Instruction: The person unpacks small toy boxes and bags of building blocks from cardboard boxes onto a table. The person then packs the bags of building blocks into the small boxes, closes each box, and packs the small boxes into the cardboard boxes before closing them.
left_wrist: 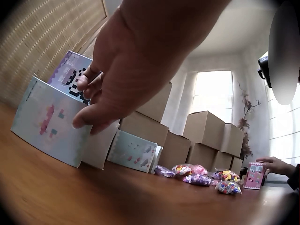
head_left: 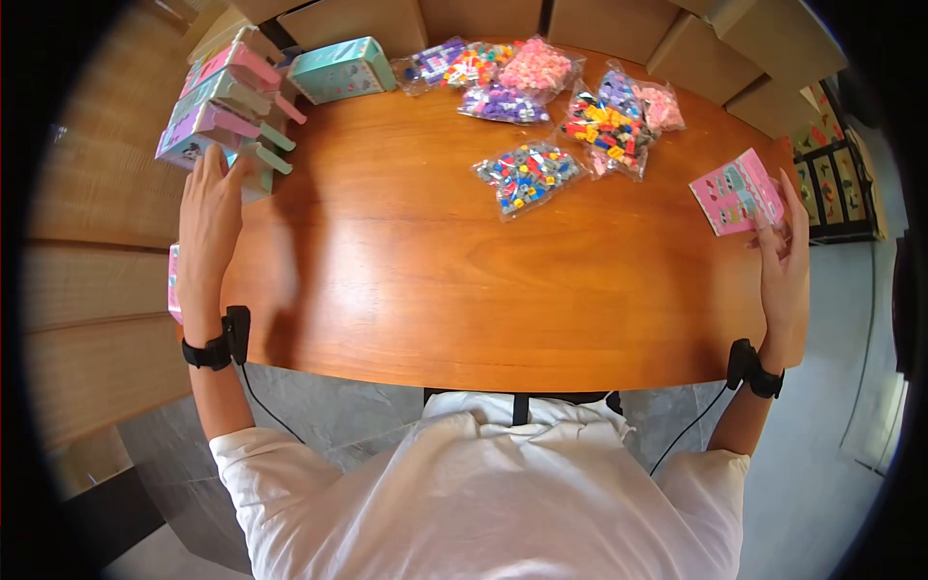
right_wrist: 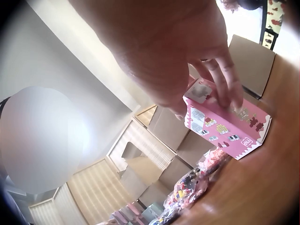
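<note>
My left hand (head_left: pixel 210 217) reaches to the row of upright toy-block boxes at the left, its fingers lightly bent. In the left wrist view the thumb overlaps the edge of a pale blue box (left_wrist: pixel 49 124). The fingertips are in front of a purple-edged box (left_wrist: pixel 70 70) with a black-and-white pixel picture, a gap between them and the thumb. At the right side of the table my right hand (head_left: pixel 785 256) holds a pink box (head_left: pixel 730 193), fingers over one side. In the right wrist view this pink box (right_wrist: pixel 225 124) is closed and close over the wood; the thumb is mostly hidden.
Clear bags of coloured blocks (head_left: pixel 527 179) lie mid-table toward the back. A teal box (head_left: pixel 340 71) lies at the back left. Cardboard cartons (head_left: pixel 619 34) line the far edge. Open flaps (head_left: pixel 275 138) stick out from the left boxes toward the middle.
</note>
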The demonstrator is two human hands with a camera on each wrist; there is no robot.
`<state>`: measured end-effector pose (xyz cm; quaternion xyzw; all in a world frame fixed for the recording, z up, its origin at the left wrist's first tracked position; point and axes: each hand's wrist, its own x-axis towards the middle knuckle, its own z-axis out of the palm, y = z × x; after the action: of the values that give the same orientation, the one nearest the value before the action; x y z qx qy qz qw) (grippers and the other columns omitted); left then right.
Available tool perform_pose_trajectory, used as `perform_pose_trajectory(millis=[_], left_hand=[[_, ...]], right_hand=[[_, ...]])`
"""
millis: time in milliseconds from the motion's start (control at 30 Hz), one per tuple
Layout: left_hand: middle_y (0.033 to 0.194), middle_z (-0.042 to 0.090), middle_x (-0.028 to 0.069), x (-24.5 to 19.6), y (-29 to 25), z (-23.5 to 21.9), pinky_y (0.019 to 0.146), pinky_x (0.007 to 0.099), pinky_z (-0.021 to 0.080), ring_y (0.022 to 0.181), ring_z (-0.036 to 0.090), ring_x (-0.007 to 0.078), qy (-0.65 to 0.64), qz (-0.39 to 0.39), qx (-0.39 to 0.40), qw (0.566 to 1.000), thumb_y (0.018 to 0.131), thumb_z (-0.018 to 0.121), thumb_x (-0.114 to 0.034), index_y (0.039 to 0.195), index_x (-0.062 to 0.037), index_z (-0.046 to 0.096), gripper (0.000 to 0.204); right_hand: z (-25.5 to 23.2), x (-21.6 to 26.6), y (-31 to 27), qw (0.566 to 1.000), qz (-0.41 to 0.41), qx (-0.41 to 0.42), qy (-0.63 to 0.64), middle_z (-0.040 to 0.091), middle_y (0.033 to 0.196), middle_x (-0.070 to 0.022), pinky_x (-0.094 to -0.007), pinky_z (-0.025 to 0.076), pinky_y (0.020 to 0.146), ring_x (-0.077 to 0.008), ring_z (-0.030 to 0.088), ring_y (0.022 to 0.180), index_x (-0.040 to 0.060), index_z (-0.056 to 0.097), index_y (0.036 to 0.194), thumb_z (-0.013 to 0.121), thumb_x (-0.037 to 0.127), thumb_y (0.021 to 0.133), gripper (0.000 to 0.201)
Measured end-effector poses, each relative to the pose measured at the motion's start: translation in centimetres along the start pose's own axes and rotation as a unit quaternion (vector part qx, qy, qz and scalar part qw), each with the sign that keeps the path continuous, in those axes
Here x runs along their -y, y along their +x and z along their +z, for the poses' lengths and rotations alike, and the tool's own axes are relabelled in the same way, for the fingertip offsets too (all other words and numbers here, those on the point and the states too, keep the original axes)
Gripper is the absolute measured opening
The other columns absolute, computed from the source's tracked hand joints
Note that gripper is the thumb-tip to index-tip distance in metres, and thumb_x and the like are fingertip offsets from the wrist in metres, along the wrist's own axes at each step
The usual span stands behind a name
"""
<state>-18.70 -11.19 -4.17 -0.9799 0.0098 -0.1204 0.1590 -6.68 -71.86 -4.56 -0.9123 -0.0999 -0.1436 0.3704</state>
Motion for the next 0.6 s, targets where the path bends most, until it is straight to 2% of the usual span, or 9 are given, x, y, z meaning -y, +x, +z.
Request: perform_pose_trajectory(millis=[33,167,267,367,400,433,467,533,600], left_hand=[[0.101,0.051,0.016,0.0,0.0,0.1,0.087,0.0474,0.047,0.098,0.056,0.0353,0.009,0.005,-0.004,1.0,0.081,0.063,0.008,0.108,0.0001,0.062,0.028],[0.102,0.052,0.0163,-1.1,0.0,-0.8,0.086,0.0467,0.047,0.099,0.055,0.0359,-0.027,0.009,0.002,1.0,0.082,0.066,0.005,0.099,0.0032,0.062,0.017],[0.102,0.051,0.0153,-1.8,-0.2,-1.7,0.086,0.0472,0.046,0.097,0.054,0.0353,-0.04,0.035,-0.006,0.999,0.083,0.069,0.003,0.095,0.0028,0.062,0.014],[0.105,0.051,0.0123,-4.2,-0.7,-4.1,0.088,0.0457,0.045,0.1,0.053,0.033,-0.09,0.033,-0.014,0.995,0.08,0.074,0.0,0.09,0.0006,0.064,0.014],[0.105,0.051,0.0123,-5.6,-0.7,-5.4,0.088,0.0457,0.045,0.1,0.053,0.033,-0.091,0.034,-0.013,0.995,0.08,0.074,0.0,0.09,0.0006,0.064,0.014],[0.108,0.053,0.0117,-7.2,-0.7,-7.1,0.087,0.0446,0.046,0.101,0.054,0.0327,-0.127,0.051,-0.047,0.989,0.076,0.077,-0.002,0.088,-0.0016,0.067,0.016],[0.111,0.055,0.0111,-8.6,-0.7,-8.5,0.086,0.0435,0.047,0.102,0.055,0.0324,-0.163,0.067,-0.081,0.981,0.073,0.081,-0.005,0.085,-0.0038,0.07,0.017],[0.114,0.057,0.0115,-10.7,-0.6,-10.5,0.088,0.0444,0.047,0.104,0.056,0.0328,-0.205,0.086,-0.088,0.971,0.069,0.083,-0.006,0.085,-0.0052,0.072,0.019],[0.116,0.06,0.0136,-12.9,-0.1,-11.3,0.09,0.0474,0.048,0.109,0.059,0.0337,-0.303,0.113,-0.113,0.94,0.063,0.087,-0.009,0.082,-0.008,0.075,0.023]], right_hand=[[-0.2,-0.2,0.0,1.0,-0.012,0.0,-0.002,0.063,0.129,-0.0071,-0.0227,0.051,0.077,-0.0062,0.055,0.083,0.0053,0.048,0.153,0.065,0.015,0.104,0.054],[-0.7,-0.3,-0.1,1.0,0.005,-0.004,0.025,0.061,0.135,-0.008,-0.0231,0.052,0.076,-0.0066,0.056,0.083,0.005,0.047,0.154,0.066,0.015,0.103,0.055],[-1.0,-0.4,0.0,0.999,-0.02,-0.012,0.047,0.059,0.14,-0.0084,-0.0236,0.053,0.074,-0.0066,0.059,0.085,0.0047,0.047,0.153,0.066,0.014,0.103,0.055],[-1.3,-0.1,-0.2,0.996,-0.052,-0.061,0.04,0.056,0.145,-0.0081,-0.0239,0.054,0.073,-0.0066,0.062,0.09,0.0035,0.052,0.149,0.064,0.011,0.103,0.048],[-1.5,0.2,-0.4,0.99,-0.085,-0.113,0.027,0.058,0.142,-0.008,-0.0238,0.054,0.073,-0.0074,0.063,0.092,0.0027,0.055,0.145,0.063,0.01,0.103,0.044],[-1.5,0.6,-0.7,0.98,-0.117,-0.162,0.014,0.061,0.14,-0.0078,-0.0237,0.054,0.073,-0.0082,0.064,0.094,0.0018,0.058,0.141,0.063,0.008,0.103,0.039],[-1.3,1.4,-1.1,0.98,-0.116,-0.16,0.013,0.061,0.14,-0.0078,-0.0237,0.054,0.073,-0.0082,0.064,0.094,0.0018,0.058,0.141,0.063,0.008,0.103,0.039],[0.0,3.9,-1.9,0.977,-0.151,-0.142,0.043,0.066,0.13,-0.007,-0.0236,0.054,0.075,-0.01,0.064,0.095,0.0021,0.063,0.133,0.063,0.007,0.102,0.031],[2.0,6.1,-1.8,0.979,-0.198,-0.039,0.007,0.069,0.123,-0.0094,-0.0288,0.055,0.079,-0.0162,0.066,0.098,0.0052,0.067,0.127,0.066,0.008,0.099,0.028]])
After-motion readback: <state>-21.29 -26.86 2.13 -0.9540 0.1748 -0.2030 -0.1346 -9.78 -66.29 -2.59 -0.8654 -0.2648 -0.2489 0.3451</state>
